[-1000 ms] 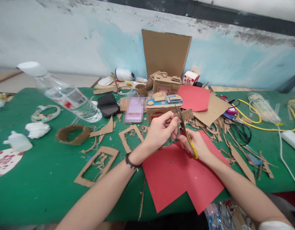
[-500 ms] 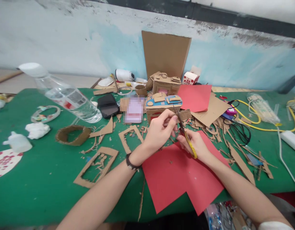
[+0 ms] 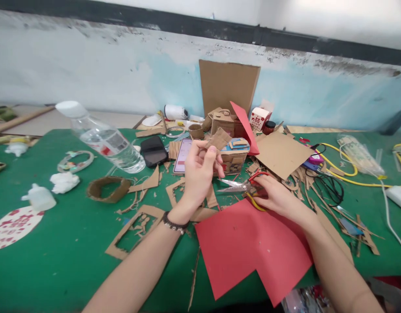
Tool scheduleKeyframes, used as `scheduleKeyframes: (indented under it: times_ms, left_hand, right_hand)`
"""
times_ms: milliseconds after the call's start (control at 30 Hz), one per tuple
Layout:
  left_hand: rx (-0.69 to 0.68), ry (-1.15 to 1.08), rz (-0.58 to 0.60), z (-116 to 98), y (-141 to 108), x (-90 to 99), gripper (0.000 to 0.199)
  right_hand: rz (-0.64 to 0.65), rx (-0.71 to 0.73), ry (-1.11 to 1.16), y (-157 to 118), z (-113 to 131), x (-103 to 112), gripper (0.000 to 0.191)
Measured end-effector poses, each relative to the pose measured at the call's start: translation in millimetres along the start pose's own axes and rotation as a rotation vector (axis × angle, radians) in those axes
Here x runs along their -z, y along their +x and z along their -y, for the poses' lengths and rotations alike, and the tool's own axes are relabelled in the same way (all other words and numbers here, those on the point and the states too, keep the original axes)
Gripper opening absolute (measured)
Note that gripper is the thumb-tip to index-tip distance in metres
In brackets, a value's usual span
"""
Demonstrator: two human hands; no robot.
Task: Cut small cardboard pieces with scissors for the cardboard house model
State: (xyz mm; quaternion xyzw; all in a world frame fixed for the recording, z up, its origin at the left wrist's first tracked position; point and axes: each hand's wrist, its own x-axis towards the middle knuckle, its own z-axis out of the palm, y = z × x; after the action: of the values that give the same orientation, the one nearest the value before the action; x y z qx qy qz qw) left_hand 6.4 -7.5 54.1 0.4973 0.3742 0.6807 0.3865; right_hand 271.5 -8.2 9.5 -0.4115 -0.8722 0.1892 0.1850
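Front-left tabletop [image 3: 63, 271] offers passage; water bottle [image 3: 113, 147] blocks farther back.

Counting one left hand [image 3: 202, 171] and one right hand [image 3: 275, 193], making two hands. Tallying one pair of scissors [image 3: 245, 188] and one pinched cardboard piece [image 3: 219, 138]. Finding two hollow cardboard frames [image 3: 114, 248], two cardboard rings [image 3: 104, 198], two cardboard box models [image 3: 235, 164] and one tall cardboard panel [image 3: 231, 87]. Noting one water bottle [image 3: 105, 140], one lit phone [image 3: 180, 161], one flat black device [image 3: 154, 152], one crumpled white tissue [image 3: 64, 182], one printed oval card [image 3: 11, 228], one small printed box [image 3: 259, 119] and one beaded bracelet [image 3: 172, 224]. Leaving front red paper [image 3: 226, 243] uncounted, being unclear, and loose cardboard scraps [image 3: 370, 243] too, being overlapping and numerous.
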Motion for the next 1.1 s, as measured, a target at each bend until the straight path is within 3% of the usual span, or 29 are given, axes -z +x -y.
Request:
scheduleKeyframes:
  times_ms: [200, 333, 400, 500, 633, 767, 933, 1100]
  left_hand:
    - [0.137, -0.005, 0.175, -2, -16, -15.2, 0.042]
    - [0.159, 0.023, 0.227, 0, -22, -18.1, 0.039]
    - [0.139, 0.068, 0.226, 0, -23, -17.5, 0.035]
    - [0.093, 0.15, 0.213, 1, -25, -15.6, 0.03]
    - [0.068, 0.251, 0.276, 6, -31, -17.0, 0.025]
    - [-0.002, 0.433, 0.366, 12, -38, -21.7, 0.017]
    - [-0.172, 0.733, 0.293, 21, -43, -23.0, 0.019]
    - [-0.319, 0.939, 0.28, 24, -50, -24.6, 0.035]
  right_hand:
    - [0.139, -0.008, 0.08, -5, 3, 16, 0.043]
    - [0.148, -0.015, 0.156, -3, 1, 22, 0.034]
    - [0.085, -0.04, 0.151, -1, 0, 22, 0.028]
    - [-0.152, -0.103, 0.114, 1, 1, 18, 0.034]
    - [-0.427, -0.142, 0.342, -2, 12, 12, 0.037]
    - [-0.47, -0.141, 0.375, -3, 23, 1, 0.036]
    - [-0.487, -0.099, 0.223, -1, 26, -15, 0.033]
    - [-0.508, -0.137, 0.082, -1, 26, -25, 0.036]
